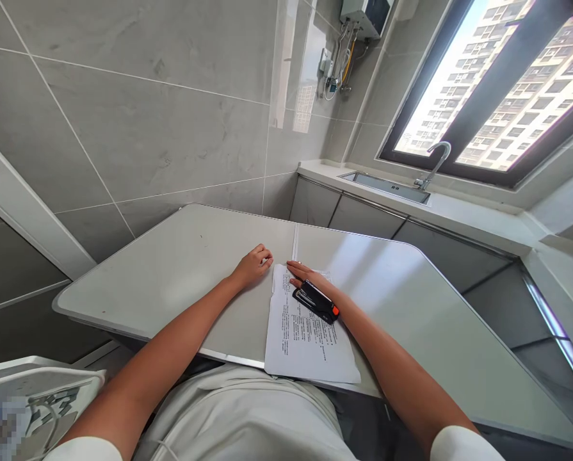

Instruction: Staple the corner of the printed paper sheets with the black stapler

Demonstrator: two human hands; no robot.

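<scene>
Printed sheets of paper (310, 358) lie on the light table in front of me, overhanging its near edge. A black stapler (317, 302) with an orange-red end rests on the text, slanted, close against my right wrist. My right hand (311, 275) lies flat on the top part of the paper, fingers stretched out to the left. Just left of the paper's upper corner, my left hand (252, 266) rests on the table with its fingers curled together. Whatever may be between those fingertips is too small to make out.
The table (171, 269) has a seam down its middle. Behind it stand a tiled wall (171, 115) and a counter with a sink (387, 186) and tap (435, 165) under a window. At lower left is a white container (41, 378) with cables inside.
</scene>
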